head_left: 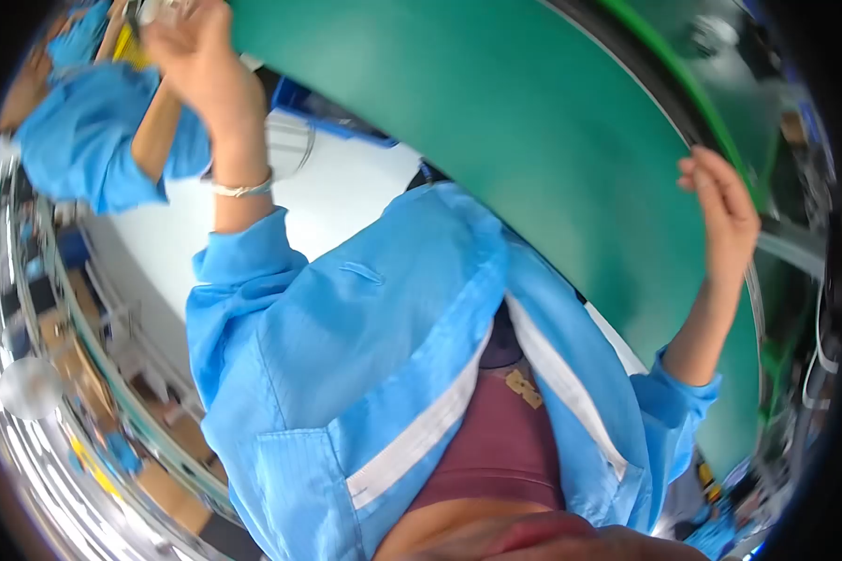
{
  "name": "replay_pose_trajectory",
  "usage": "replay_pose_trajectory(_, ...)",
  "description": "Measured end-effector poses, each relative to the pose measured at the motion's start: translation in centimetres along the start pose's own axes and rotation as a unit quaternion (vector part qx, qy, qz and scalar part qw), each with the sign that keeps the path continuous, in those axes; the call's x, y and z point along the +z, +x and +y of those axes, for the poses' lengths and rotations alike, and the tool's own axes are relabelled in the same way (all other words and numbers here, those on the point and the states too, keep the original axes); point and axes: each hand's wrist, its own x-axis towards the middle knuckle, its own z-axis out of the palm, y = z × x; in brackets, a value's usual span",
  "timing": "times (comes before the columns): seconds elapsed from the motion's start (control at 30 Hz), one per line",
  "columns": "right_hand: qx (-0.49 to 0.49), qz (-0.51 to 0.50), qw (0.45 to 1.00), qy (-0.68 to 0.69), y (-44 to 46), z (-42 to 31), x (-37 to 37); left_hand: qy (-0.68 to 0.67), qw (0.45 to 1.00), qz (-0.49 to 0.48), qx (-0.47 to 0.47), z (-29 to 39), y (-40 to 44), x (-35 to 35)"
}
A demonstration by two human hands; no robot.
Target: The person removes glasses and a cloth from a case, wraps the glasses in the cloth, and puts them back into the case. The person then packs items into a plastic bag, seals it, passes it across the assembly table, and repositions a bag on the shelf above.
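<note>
We see our left hand [201, 70] raised at the upper left, fingers partly curled beside a small pale, shiny object [166, 12] at the picture's top edge; blur keeps us from telling whether it is gripped. Our right hand [725, 210] is over the green tabletop [458, 93] near its dark rim, fingers bent narrow, and we cannot tell if they hold anything. A co-worker's blue sleeve [94, 136] shows near our left forearm.

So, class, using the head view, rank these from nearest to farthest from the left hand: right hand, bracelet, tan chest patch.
From the left hand:
1. Bracelet, around that wrist
2. Tan patch, on the dark red top
3. Right hand, at the picture's right
</note>
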Motion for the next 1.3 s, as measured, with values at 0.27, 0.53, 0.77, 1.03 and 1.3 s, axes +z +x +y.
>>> replay_pose_trajectory(0.27,0.051,-0.201,0.978,0.014,2.9,6.0,15.1,0.341,0.794,-0.07,-0.498,-19.6,-23.0,-14.1)
replay_pose_trajectory(0.53,-0.05,-0.1,0.99,-0.091,5.2,6.3,21.4,0.138,0.728,0.072,-0.668,-19.6,-24.0,-6.8)
replay_pose_trajectory(0.77,-0.054,-0.094,0.993,-0.048,5.0,6.4,21.2,0.114,0.729,0.103,-0.668,-18.3,-26.5,-12.9)
replay_pose_trajectory(1.03,-0.075,-0.107,0.99,-0.053,4.7,5.9,21.1,0.177,0.704,0.125,-0.676,-12.1,-29.6,-21.8)
replay_pose_trajectory(1.3,-0.129,-0.089,0.984,-0.087,4.8,7.4,20.1,0.12,0.68,0.059,-0.721,-9.8,-31.5,-28.4)
